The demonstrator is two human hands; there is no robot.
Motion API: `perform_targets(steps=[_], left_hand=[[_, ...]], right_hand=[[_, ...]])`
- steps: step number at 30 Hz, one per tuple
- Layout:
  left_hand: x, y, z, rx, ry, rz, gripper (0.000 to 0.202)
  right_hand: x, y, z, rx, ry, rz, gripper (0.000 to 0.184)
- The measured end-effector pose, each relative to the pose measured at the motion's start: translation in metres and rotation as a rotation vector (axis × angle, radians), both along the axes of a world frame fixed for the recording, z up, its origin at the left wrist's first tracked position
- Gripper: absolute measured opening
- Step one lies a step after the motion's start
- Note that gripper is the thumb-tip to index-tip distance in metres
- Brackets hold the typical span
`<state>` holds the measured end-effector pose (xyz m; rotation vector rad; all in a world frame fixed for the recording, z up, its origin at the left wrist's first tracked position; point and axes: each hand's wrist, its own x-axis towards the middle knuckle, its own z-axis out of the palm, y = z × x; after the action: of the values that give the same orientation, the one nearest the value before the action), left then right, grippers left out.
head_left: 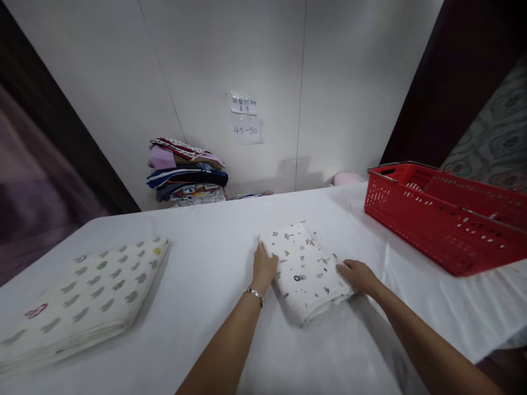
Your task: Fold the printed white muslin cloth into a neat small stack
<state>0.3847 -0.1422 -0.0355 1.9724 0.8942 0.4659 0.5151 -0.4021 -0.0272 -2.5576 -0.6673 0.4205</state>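
Note:
A folded white cloth [307,277] with small dark and grey prints lies on the white-covered table in front of me. My left hand [264,267] is closed on its left edge near the far corner, a silver bracelet on that wrist. At the opposite edge, the fingers of my right hand [359,276] pinch the cloth's right side. Parts of both hands' fingertips are hidden by the fabric. To the left lies another folded white cloth [94,293], thicker, patterned with grey shapes and a few coloured outlines; neither hand touches it.
A red plastic basket [428,230] with metal handles stands on the table's right side. Behind the table's far edge rises a stack of folded fabrics [187,173]. Paper notes [246,130] are taped to the pale wall. A pink item [348,178] shows near the basket.

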Motion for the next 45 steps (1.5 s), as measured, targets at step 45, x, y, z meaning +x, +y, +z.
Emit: perform_targets(steps=[45], left_hand=[[-0.108, -0.099, -0.009, 0.782, 0.113, -0.607, 0.061]], right_hand=[[0.047, 0.122, 0.008, 0.492, 0.457, -0.357, 0.030]])
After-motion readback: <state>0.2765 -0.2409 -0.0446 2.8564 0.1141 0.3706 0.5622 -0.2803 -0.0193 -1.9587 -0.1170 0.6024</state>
